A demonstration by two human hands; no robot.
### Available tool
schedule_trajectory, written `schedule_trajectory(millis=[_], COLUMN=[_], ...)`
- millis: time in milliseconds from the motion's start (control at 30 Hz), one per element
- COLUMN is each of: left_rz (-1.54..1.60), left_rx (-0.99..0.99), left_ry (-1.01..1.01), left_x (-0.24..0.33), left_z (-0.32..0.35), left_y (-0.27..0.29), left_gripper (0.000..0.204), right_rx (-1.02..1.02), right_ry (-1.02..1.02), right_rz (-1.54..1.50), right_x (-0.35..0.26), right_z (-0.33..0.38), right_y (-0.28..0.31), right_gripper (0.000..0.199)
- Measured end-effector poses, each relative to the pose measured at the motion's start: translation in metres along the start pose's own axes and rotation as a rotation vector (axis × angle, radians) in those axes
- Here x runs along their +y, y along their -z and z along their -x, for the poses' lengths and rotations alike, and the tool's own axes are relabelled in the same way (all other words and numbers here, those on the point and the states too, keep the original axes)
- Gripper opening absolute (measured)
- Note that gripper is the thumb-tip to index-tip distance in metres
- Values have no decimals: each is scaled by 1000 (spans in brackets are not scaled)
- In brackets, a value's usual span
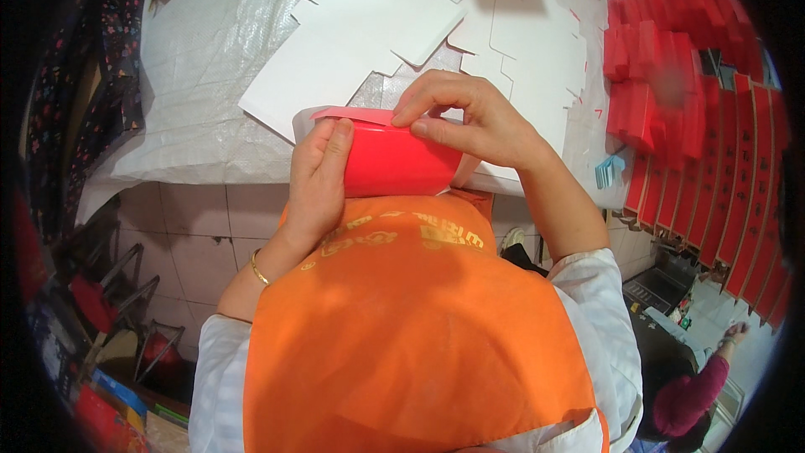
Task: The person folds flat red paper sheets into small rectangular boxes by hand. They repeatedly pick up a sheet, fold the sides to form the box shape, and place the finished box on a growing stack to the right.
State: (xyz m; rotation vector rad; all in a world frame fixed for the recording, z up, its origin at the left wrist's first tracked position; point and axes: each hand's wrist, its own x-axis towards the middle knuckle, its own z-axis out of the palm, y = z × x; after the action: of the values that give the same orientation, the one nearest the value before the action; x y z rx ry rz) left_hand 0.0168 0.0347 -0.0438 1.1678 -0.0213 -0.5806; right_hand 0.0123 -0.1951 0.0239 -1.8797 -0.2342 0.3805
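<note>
A glossy red cardboard box, partly folded, is held up against my orange apron at the table's near edge. My left hand grips its left end, with the thumb lying on the red face. At the box's upper edge, my right hand pinches a folded flap between thumb and fingers. White card inside shows at the left end of the box. Flat die-cut white card sheets lie on the table just beyond my hands. The underside of the box is hidden from view.
White woven plastic sheeting covers the table. More white card blanks lie to the right. Stacked red boxes and rows of red strips fill the right side. Another person's sleeved arm shows at lower right.
</note>
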Motion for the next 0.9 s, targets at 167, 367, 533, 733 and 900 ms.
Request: schedule_trajectory(millis=[167, 367, 533, 733, 900], left_rz=[-60, -46, -99, -123, -120], left_rx=[4, 28, 28, 22, 39], left_ry=[-26, 10, -25, -35, -12], left_x=[-7, -4, -3, -11, -7], left_z=[-3, 0, 0, -1, 2], left_y=[7, 2, 2, 9, 7], left_gripper=[31, 31, 31, 32, 32], right_rx=[9, -22, -82, -90, -11], right_ry=[-12, -49, -77, -77, -66], right_rz=[-6, -50, -120, -127, -31], right_x=[2, 4, 4, 6, -1], right_z=[0, 2, -3, -2, 8], right_y=[-1, 1, 8, 7, -5], right_gripper=[16, 17, 18, 18, 17])
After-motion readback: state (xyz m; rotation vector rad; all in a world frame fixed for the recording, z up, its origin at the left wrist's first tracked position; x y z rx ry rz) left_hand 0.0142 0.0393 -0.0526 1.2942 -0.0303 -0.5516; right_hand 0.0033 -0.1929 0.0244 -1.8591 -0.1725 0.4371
